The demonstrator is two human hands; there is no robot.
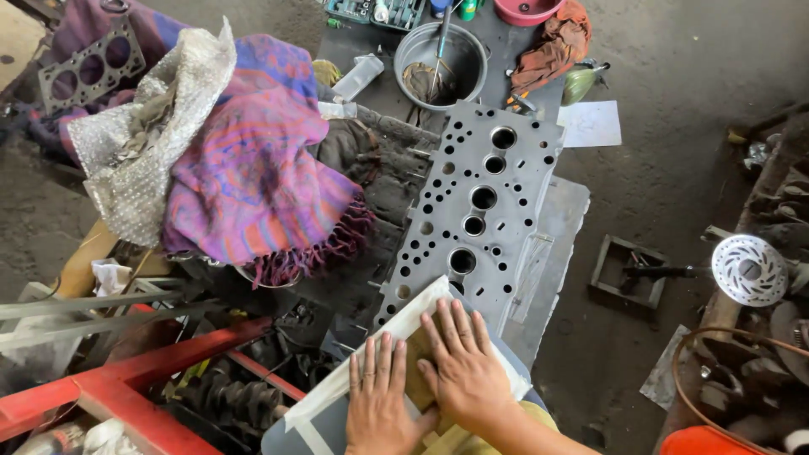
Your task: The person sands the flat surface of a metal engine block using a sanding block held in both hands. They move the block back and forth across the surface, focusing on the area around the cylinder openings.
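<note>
A flat sheet of brown paper with a white edge [404,329] lies at the bottom middle of the frame, on the near end of a long grey metal plate full of round holes [480,211]. Both hands press down flat on the sheet. The left hand [379,400] lies on its lower part, with its fingers straight and a little apart. The right hand [463,366] lies just beside it, its fingers spread flat too, holding nothing. The two hands touch at the side. The metal plate runs up toward the top middle of the frame, over a dark, dirty surface [379,168]. At its far end sits a grey bowl [442,55] with a tool standing in it, and an orange rag [552,46] lies to the right of the bowl. To the left is a big purple and pink cloth [253,168] with shiny bubble wrap [143,135] on top. A red metal frame [126,379] is in the lower left. A round silver disc [748,270] is at the right edge.
</note>
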